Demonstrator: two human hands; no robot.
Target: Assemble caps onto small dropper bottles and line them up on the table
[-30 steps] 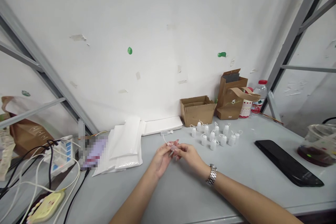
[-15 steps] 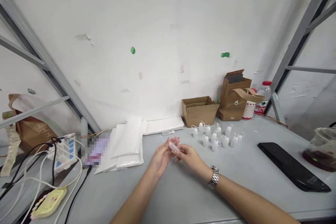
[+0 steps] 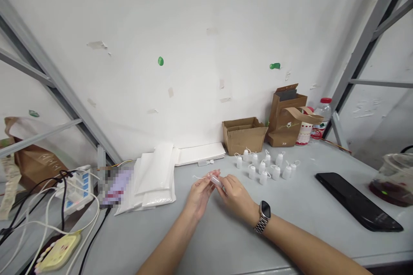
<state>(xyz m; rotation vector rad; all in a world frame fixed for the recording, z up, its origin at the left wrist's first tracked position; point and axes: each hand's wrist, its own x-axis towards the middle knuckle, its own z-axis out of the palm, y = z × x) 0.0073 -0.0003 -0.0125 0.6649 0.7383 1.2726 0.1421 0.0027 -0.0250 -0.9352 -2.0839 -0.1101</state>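
Both my hands meet over the middle of the grey table (image 3: pixel 206 245), around a small translucent tube (image 3: pixel 216 180). The fingers of my left hand (image 3: pixel 199 197) are closed on its left end, and a thin white cord (image 3: pixel 199 177) sticks out past them. My right hand (image 3: pixel 238 194), wearing a watch at the wrist, pinches the other end between thumb and fingers. Several small white bottle-shaped pieces with cord loops (image 3: pixel 262 166) stand upright to the right. Just beyond my hands lies a small flat translucent piece with a white end (image 3: pixel 205 163).
White padded envelopes (image 3: pixel 155 176) lie at left, beside a flat white stack (image 3: pixel 200 154). An open cardboard box (image 3: pixel 245 138) and a brown paper bag (image 3: pixel 285 122) stand by the wall. At right are a black phone-like slab (image 3: pixel 358 202) and a plastic cup (image 3: pixel 395 180); cables and a power strip (image 3: pixel 77 191) crowd the left.
My right hand has rolled over, so its knuckles and the watch face now show. The tube has turned slightly in my fingers, and its cord now points left. The view has shifted a little.
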